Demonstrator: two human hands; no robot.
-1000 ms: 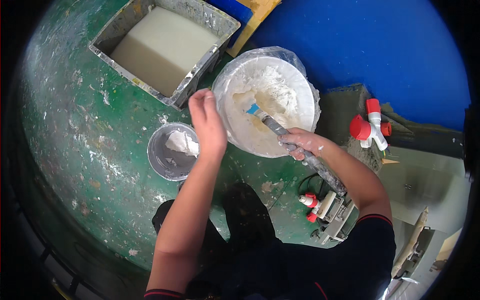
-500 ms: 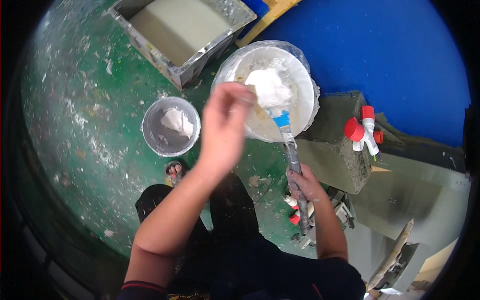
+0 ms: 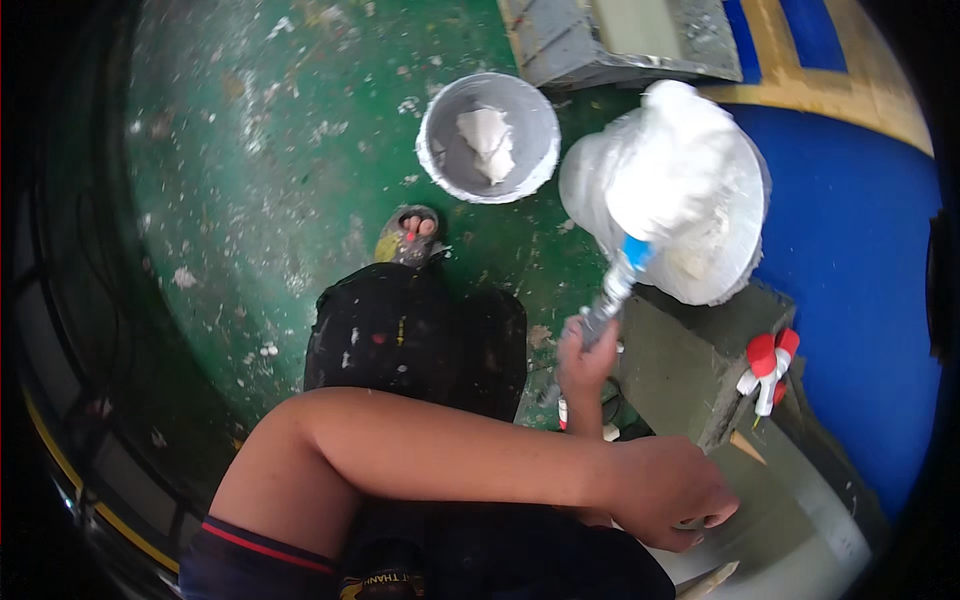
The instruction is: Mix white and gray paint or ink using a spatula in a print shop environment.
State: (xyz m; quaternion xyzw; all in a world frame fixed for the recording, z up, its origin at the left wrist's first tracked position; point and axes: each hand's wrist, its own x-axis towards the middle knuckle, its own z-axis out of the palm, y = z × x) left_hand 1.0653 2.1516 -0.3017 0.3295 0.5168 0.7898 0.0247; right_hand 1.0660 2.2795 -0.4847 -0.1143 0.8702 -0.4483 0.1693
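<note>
Holding: R hand (image 3: 585, 362) is wrapped tight round the scraper handle (image 3: 612, 295), blade end pointing up and away from me.
Paste: a big white lump (image 3: 668, 170) sits on the blade, raised over the white basin (image 3: 725, 275).
L hand (image 3: 668, 495): arm crosses my body to the right. Fingers are curled, and I can't tell if they grip anything.
Small bucket (image 3: 432, 150): grey, on the green floor (image 3: 250, 200) just left of the basin, w/ a modest white dab inside.
Progress: I judge the scoop is loaded but not yet dropped. The bucket looks mostly unfilled, so most of the work is left.
Nearby: grey block (image 3: 680, 375) under the basin, red-capped tubes (image 3: 765, 365) beside it, sandalled foot (image 3: 408, 235) near the bucket.
Hidden: the paste covers the blade, the L arm hides the R forearm, the grey tray (image 3: 620, 45) is cut off at the top, and basin contents are unclear.
</note>
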